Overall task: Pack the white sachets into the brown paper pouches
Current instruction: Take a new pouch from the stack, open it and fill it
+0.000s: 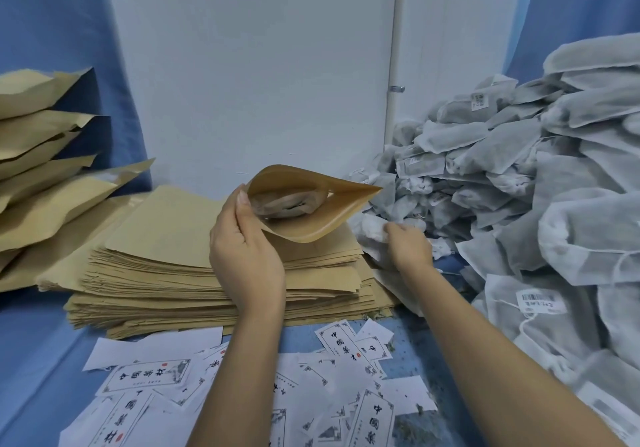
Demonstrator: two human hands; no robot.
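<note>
The left hand [246, 256] holds one brown paper pouch [311, 224] in the air above the stack of flat pouches [166, 259], in the middle of the worktop [34, 360]. The thumb lies on the left corner of the mouth and the hand grips the pouch there. The mouth is spread into an eye shape and faces toward the person. Its long axis runs from left to right, and the sharp right corner points at the pile of white sachets [519, 169]. One packed sachet [287, 202] lies inside the pouch and can be seen through the mouth.

The right hand [408, 245] is at the foot of that pile, just beside the right edge of the flat stack. Its fingers are curled round a white sachet [372, 230] and hold it. This sachet is below the right corner of the open pouch, near it; I cannot tell if they touch.

The pile rises high on the right side and reaches back to the wall [242, 65]. On the left, puffed pouches [52, 197] lie one on another, and their ends hang over the flat stack. Between these two sides the space above the flat stack is open up to the wall. In front, printed paper labels [149, 377] are scattered on the blue cloth under both forearms, and a strip of cloth shows at the front left edge.
</note>
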